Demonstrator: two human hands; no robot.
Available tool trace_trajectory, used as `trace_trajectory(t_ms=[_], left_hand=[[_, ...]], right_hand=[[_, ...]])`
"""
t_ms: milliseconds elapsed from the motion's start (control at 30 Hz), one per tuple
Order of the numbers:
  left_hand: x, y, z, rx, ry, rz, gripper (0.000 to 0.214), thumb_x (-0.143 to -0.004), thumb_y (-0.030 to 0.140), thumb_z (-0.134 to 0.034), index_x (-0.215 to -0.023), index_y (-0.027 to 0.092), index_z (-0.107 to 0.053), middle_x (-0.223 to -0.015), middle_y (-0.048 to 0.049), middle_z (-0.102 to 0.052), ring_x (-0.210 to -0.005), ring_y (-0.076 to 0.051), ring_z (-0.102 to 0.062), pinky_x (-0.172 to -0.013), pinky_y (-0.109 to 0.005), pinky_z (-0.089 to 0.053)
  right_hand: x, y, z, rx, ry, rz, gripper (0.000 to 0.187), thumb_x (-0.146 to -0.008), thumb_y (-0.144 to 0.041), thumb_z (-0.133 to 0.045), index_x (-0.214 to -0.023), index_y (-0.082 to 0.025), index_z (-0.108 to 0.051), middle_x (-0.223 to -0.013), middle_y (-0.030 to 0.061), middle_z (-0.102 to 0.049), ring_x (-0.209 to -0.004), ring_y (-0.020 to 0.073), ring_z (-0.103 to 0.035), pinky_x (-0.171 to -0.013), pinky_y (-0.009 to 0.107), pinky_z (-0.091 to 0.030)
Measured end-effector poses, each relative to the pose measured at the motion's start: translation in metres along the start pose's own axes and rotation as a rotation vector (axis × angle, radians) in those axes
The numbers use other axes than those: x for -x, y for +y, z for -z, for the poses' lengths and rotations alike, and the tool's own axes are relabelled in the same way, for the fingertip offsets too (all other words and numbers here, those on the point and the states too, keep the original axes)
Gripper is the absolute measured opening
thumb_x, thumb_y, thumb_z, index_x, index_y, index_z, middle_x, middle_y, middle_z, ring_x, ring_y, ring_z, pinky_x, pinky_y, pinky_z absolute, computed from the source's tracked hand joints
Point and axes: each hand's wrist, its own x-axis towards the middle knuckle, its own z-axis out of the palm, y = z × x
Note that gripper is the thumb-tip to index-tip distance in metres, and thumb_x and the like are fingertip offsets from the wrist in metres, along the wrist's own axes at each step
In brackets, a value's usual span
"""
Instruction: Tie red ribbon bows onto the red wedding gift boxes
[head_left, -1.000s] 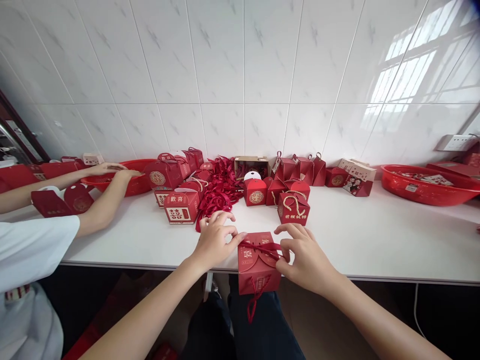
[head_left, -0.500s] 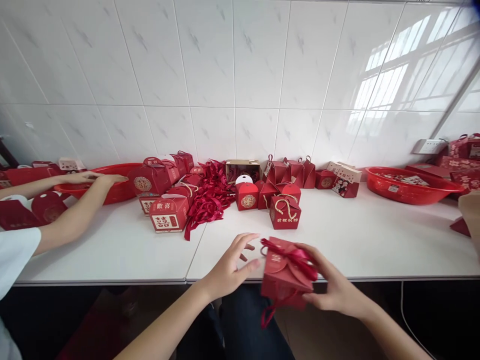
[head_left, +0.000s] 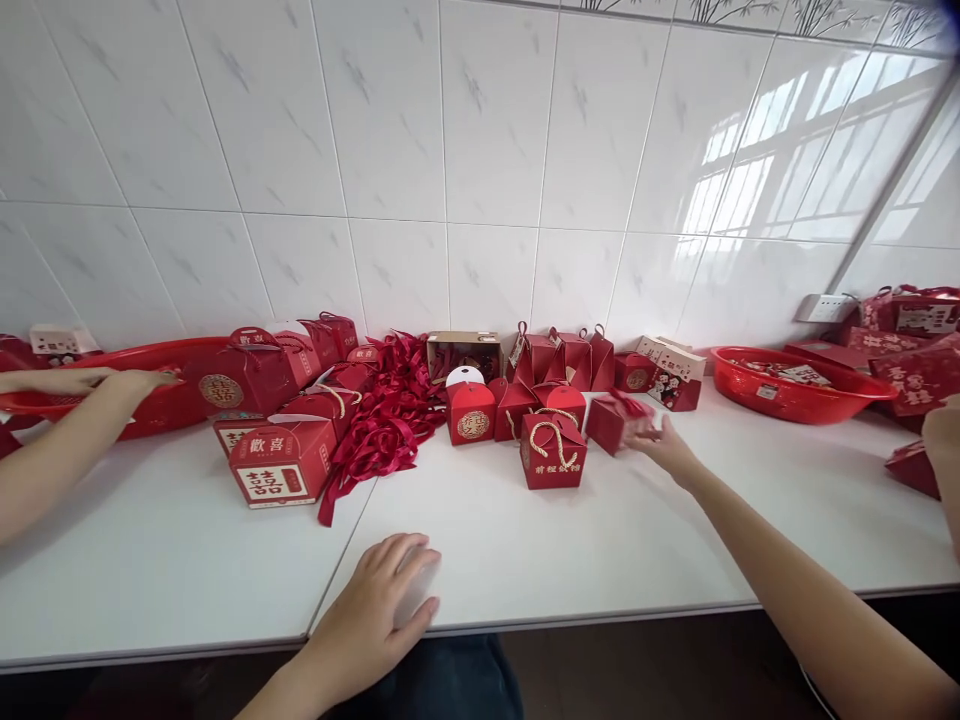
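Note:
My right hand (head_left: 670, 453) reaches far forward over the table. Its fingers are on the near right side of a red gift box (head_left: 609, 424) with a ribbon bow, which is slightly blurred. Just left of that box stands a red box with a gold rope handle (head_left: 553, 452). My left hand (head_left: 379, 600) rests at the table's front edge, fingers loosely curved and apart, holding nothing. Ahead of it lies a heap of dark red ribbons (head_left: 386, 430).
Several red boxes (head_left: 274, 460) are grouped on the left, more along the wall. Red basins stand at the left (head_left: 161, 400) and right (head_left: 795, 385). Another person's arm (head_left: 67, 450) reaches in at the left; part of a hand (head_left: 943, 450) shows at the right edge.
My right hand has carried the red gift box from above my lap forward to the row of boxes. My left hand has dropped back toward the table edge. The view has shifted.

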Motion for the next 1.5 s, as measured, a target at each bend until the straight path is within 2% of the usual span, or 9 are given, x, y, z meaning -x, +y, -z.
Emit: trace_trajectory(t_ms=[167, 433, 567, 767, 933, 1033, 1167, 1333, 1500], left_hand=[[0.002, -0.002, -0.001, 0.017, -0.007, 0.006, 0.036, -0.087, 0.041, -0.052, -0.121, 0.031, -0.058, -0.13, -0.0069, -0.056, -0.121, -0.028, -0.051, -0.099, -0.043, -0.049], [-0.039, -0.043, 0.001, -0.072, 0.31, 0.326, 0.048, -0.085, 0.034, -0.048, -0.13, 0.015, -0.045, -0.134, -0.0169, -0.049, -0.127, -0.033, -0.043, -0.105, -0.051, -0.037], [-0.057, -0.058, 0.002, -0.174, 0.18, 0.495, 0.047, -0.087, 0.03, -0.045, -0.13, 0.013, -0.047, -0.14, -0.0184, -0.047, -0.129, -0.036, -0.042, -0.102, -0.054, -0.037], [-0.047, -0.049, 0.002, -0.158, 0.106, 0.481, 0.036, -0.088, 0.031, -0.043, -0.116, 0.017, -0.06, -0.134, -0.0128, -0.054, -0.126, -0.028, -0.048, -0.105, -0.043, -0.037], [-0.039, -0.048, 0.01, -0.201, 0.125, 0.665, 0.055, -0.087, 0.039, -0.044, -0.133, 0.01, -0.047, -0.147, -0.0251, -0.037, -0.138, -0.046, -0.025, -0.105, -0.063, -0.026], [-0.028, -0.047, 0.014, -0.156, 0.05, 0.666, 0.056, -0.086, 0.04, -0.045, -0.13, 0.006, -0.051, -0.142, -0.0256, -0.044, -0.136, -0.044, -0.032, -0.106, -0.059, -0.031], [-0.001, -0.028, 0.021, -0.084, 0.009, 0.532, 0.047, -0.087, 0.033, -0.044, -0.124, 0.008, -0.058, -0.135, -0.0172, -0.056, -0.13, -0.03, -0.047, -0.109, -0.04, -0.037], [0.029, 0.019, 0.025, 0.13, 0.131, 0.376, 0.03, -0.087, 0.035, -0.048, -0.105, 0.02, -0.068, -0.115, -0.0086, -0.068, -0.109, -0.024, -0.063, -0.098, -0.038, -0.05], [0.047, 0.077, 0.033, 0.456, 0.156, 0.195, 0.018, -0.089, 0.026, -0.052, -0.09, 0.024, -0.069, -0.092, -0.0052, -0.071, -0.086, -0.019, -0.068, -0.08, -0.031, -0.056]], right_hand=[[0.004, 0.01, -0.045, 0.011, -0.161, 0.019, 0.082, -0.08, -0.04, -0.056, -0.148, -0.014, -0.021, -0.14, 0.0204, -0.048, -0.121, 0.0269, -0.056, -0.092, 0.038, -0.05], [0.038, 0.016, -0.054, 0.082, -0.274, 0.163, 0.045, -0.075, -0.024, -0.058, -0.119, -0.016, -0.061, -0.135, 0.0132, -0.054, -0.123, 0.0277, -0.052, -0.108, 0.039, -0.035], [0.04, 0.011, -0.052, 0.069, -0.232, 0.107, 0.035, -0.072, -0.025, -0.058, -0.104, -0.016, -0.068, -0.126, 0.0125, -0.06, -0.116, 0.0291, -0.056, -0.104, 0.04, -0.037], [0.079, 0.002, -0.031, -0.029, -0.087, -0.089, 0.037, -0.076, -0.039, -0.048, -0.096, -0.016, -0.069, -0.109, 0.0143, -0.07, -0.097, 0.0297, -0.065, -0.083, 0.041, -0.051], [0.127, -0.01, -0.018, -0.157, -0.117, -0.142, 0.032, -0.07, -0.044, -0.057, -0.088, -0.021, -0.07, -0.115, 0.0106, -0.069, -0.102, 0.0302, -0.064, -0.081, 0.039, -0.052], [0.148, -0.018, -0.016, -0.159, -0.177, -0.096, 0.032, -0.067, -0.05, -0.06, -0.079, -0.022, -0.071, -0.112, 0.0107, -0.07, -0.106, 0.0328, -0.063, -0.087, 0.043, -0.05], [0.179, -0.048, -0.017, -0.189, -0.417, -0.003, 0.038, -0.072, -0.058, -0.061, -0.08, -0.023, -0.072, -0.112, 0.0101, -0.069, -0.108, 0.0322, -0.061, -0.092, 0.042, -0.049], [0.23, -0.101, -0.037, -0.366, -0.73, 0.188, 0.031, -0.085, -0.049, -0.055, -0.084, -0.02, -0.068, -0.095, 0.0089, -0.069, -0.093, 0.0237, -0.065, -0.082, 0.034, -0.053], [0.265, -0.122, -0.073, -0.377, -0.738, 0.515, 0.034, -0.085, -0.019, -0.053, -0.118, -0.024, -0.059, -0.12, 0.0098, -0.06, -0.11, 0.022, -0.059, -0.088, 0.035, -0.052]])
